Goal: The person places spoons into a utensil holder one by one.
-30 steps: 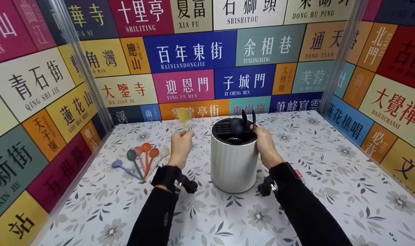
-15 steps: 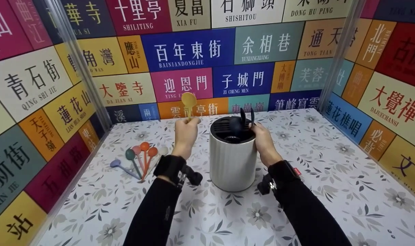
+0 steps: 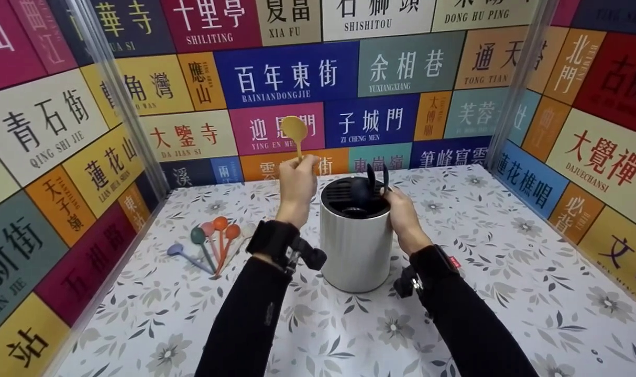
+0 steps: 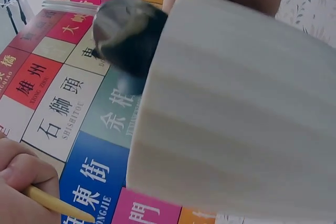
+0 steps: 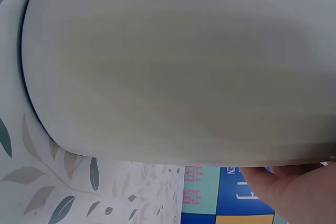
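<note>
My left hand (image 3: 298,186) pinches a yellow spoon (image 3: 295,129) by its handle, bowl up, raised left of and above the rim of a white ribbed utensil holder (image 3: 355,251). In the left wrist view the yellow handle (image 4: 52,203) sticks out from under the curled fingers. My right hand (image 3: 406,217) grips the holder's right side near its black slotted top (image 3: 341,192); in the right wrist view part of that hand (image 5: 294,195) shows beside the wall, other fingers hidden behind. Dark utensils (image 3: 362,191) stand in the holder, one with a shiny rounded head (image 4: 128,32).
Left on the flowered tablecloth (image 3: 396,327) lie several spoons: a blue one (image 3: 175,250), a green one (image 3: 198,235), a pink one (image 3: 208,229), orange ones (image 3: 220,224) and a pale one (image 3: 249,230) partly behind the left wrist. Printed sign walls enclose the table.
My left hand has risen and moved right with the yellow spoon, closer to the holder. The right hand and the holder have stayed in place.
</note>
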{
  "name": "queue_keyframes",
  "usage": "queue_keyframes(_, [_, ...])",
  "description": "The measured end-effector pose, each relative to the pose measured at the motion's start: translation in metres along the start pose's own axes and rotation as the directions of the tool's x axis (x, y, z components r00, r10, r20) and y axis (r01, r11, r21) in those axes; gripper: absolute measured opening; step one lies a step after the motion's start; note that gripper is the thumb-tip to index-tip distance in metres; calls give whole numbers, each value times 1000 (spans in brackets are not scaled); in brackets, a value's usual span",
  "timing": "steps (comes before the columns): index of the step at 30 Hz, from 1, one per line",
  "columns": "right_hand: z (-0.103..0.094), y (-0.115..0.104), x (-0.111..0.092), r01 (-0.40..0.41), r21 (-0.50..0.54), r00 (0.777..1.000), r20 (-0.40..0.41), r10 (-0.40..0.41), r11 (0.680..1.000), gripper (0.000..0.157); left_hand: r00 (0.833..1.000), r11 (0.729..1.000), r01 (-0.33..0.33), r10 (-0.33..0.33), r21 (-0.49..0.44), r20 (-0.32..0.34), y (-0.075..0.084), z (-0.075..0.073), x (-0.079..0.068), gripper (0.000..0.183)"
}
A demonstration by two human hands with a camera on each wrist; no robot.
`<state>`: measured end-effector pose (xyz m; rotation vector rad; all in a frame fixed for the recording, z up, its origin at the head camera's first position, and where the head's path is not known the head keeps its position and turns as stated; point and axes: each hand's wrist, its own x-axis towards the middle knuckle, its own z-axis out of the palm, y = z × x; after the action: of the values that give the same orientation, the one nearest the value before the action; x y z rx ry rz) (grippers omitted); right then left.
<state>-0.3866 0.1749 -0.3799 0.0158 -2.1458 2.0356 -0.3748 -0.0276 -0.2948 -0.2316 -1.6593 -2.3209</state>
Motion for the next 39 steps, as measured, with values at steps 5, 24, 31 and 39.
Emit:
queue_keyframes(5, [-2, 1, 0, 12, -2, 1000, 11, -12, 1000, 41, 999, 999, -15, 16, -37, 48, -8, 17, -2, 44])
queue_keyframes(24, [-2, 0, 0, 34, -18, 999, -25, -35, 999, 37, 984, 990, -139, 141, -22, 113, -24, 39, -1, 49])
queue_keyframes(31, [1, 2, 2, 26, -19, 999, -35, -27, 999, 34, 982, 975, -169, 152, 147, 114, -38, 41, -2, 49])
queue_keyframes(39, [1, 2, 1, 53, -21, 997, -47, -54, 998, 32, 989, 979, -114, 95, 172, 116, -38, 48, 2, 45])
